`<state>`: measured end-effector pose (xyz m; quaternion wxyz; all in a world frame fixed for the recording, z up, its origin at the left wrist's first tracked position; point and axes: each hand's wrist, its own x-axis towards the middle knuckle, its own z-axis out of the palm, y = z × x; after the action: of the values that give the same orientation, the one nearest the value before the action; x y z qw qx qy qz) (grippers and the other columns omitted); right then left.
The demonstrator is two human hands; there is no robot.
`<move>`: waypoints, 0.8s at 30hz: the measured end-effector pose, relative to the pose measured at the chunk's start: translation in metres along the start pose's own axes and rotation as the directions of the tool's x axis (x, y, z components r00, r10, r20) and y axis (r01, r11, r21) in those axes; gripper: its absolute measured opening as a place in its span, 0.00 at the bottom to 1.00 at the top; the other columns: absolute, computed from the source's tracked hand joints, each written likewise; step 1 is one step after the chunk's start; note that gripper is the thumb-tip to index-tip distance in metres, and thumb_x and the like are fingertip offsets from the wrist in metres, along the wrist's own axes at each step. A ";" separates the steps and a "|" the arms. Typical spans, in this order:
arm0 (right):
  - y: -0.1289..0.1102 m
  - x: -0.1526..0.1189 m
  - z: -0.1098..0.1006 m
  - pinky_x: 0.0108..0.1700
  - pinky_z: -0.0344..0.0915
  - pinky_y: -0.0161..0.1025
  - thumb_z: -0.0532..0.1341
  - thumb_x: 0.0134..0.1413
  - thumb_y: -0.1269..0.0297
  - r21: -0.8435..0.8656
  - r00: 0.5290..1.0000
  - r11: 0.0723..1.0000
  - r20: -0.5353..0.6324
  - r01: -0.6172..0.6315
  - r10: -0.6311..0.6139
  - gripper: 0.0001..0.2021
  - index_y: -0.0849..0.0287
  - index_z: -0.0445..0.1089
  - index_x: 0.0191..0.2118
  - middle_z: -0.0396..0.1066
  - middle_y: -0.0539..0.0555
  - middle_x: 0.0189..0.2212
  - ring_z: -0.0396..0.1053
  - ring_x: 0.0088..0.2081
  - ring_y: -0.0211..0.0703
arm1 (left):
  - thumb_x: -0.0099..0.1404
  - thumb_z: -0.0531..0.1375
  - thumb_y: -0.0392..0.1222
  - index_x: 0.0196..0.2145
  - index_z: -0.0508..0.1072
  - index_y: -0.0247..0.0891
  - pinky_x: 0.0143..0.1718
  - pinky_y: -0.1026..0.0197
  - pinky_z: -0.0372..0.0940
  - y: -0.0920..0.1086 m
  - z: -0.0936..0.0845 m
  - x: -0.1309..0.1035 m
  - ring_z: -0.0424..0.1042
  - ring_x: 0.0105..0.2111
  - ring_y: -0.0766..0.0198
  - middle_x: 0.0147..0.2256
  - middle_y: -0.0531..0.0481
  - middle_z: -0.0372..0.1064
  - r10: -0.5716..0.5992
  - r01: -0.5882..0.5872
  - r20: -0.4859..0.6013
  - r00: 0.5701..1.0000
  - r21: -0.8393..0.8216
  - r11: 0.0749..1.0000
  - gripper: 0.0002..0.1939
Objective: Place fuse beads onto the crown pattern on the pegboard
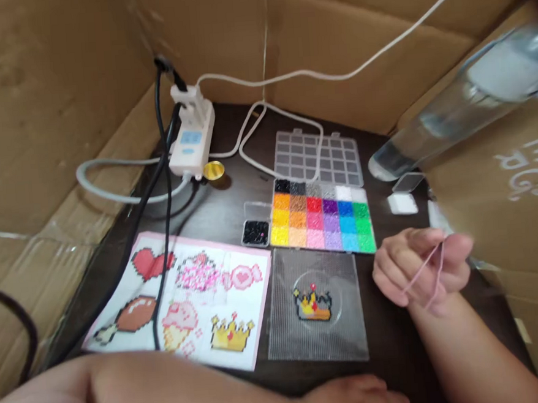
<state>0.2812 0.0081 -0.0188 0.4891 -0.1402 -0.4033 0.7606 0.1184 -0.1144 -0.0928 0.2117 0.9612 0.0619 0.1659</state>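
Observation:
My right hand is raised at the right of the table, fingers curled around a thin pink V-shaped thing; I cannot tell if it is tweezers or a band. At the bottom edge my left hand lies low with its fingers stretched to the right, partly cut off by the frame. Just beyond it is a clear pegboard bearing a bead crown in yellow, orange, grey and black. A pattern sheet with a printed crown lies left of the board.
A sectioned bead box stands behind the board, its clear lid folded back. Beside it are a small box of black beads, a gold cup and a white block. A power strip, cables and a bottle stand near cardboard walls.

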 end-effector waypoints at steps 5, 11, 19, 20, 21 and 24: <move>-0.006 0.003 0.000 0.18 0.62 0.29 0.58 0.60 0.52 -0.064 0.986 0.989 -0.112 -0.132 0.124 0.13 0.50 0.77 0.38 0.67 0.45 0.17 0.54 0.10 0.26 | 0.69 0.50 0.48 0.55 0.67 0.36 0.56 0.68 0.59 0.009 0.014 -0.003 0.59 0.58 0.73 0.55 0.58 0.65 0.038 -0.037 0.005 0.999 -0.061 0.997 0.21; -0.005 0.001 0.003 0.16 0.55 0.27 0.70 0.45 0.61 -0.074 0.969 0.983 -0.194 -0.167 0.150 0.05 0.50 0.74 0.29 0.63 0.41 0.17 0.49 0.11 0.24 | 0.70 0.46 0.44 0.56 0.66 0.35 0.57 0.67 0.58 0.012 0.000 -0.003 0.58 0.59 0.71 0.57 0.59 0.63 0.073 -0.071 0.042 0.996 -0.047 0.996 0.21; -0.003 0.005 0.008 0.17 0.58 0.29 0.71 0.42 0.60 -0.075 0.958 0.983 -0.251 -0.166 0.143 0.06 0.50 0.75 0.27 0.58 0.43 0.16 0.51 0.13 0.26 | 0.71 0.45 0.43 0.56 0.63 0.33 0.57 0.68 0.56 0.012 -0.001 -0.003 0.62 0.56 0.75 0.55 0.55 0.66 0.019 -0.015 0.033 0.999 -0.115 0.993 0.21; -0.002 0.007 0.010 0.18 0.59 0.30 0.71 0.42 0.60 -0.080 0.955 0.982 -0.260 -0.169 0.144 0.06 0.49 0.74 0.26 0.61 0.44 0.18 0.53 0.14 0.26 | 0.71 0.44 0.43 0.56 0.64 0.33 0.57 0.68 0.56 0.013 0.002 -0.004 0.62 0.56 0.75 0.54 0.55 0.66 0.015 -0.014 0.010 1.000 -0.105 0.994 0.21; 0.000 0.008 0.011 0.19 0.60 0.31 0.72 0.41 0.60 -0.087 0.952 0.981 -0.270 -0.172 0.143 0.06 0.49 0.74 0.25 0.64 0.45 0.20 0.54 0.14 0.26 | 0.71 0.43 0.42 0.56 0.64 0.33 0.57 0.68 0.56 0.013 0.004 -0.005 0.62 0.55 0.75 0.54 0.55 0.66 0.015 -0.016 -0.016 1.000 -0.096 0.995 0.21; 0.006 0.009 0.014 0.19 0.59 0.32 0.71 0.42 0.60 -0.111 0.941 0.978 -0.309 -0.179 0.137 0.06 0.51 0.74 0.26 0.68 0.47 0.25 0.52 0.13 0.24 | 0.71 0.43 0.42 0.55 0.65 0.34 0.56 0.68 0.56 0.011 0.006 -0.006 0.61 0.56 0.74 0.54 0.55 0.67 0.025 -0.029 -0.055 0.998 -0.079 0.996 0.21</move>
<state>0.2646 0.0077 -0.0128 0.4710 -0.3189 -0.3634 0.7378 0.1154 -0.1275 -0.0953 0.2458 0.9479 0.0479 0.1967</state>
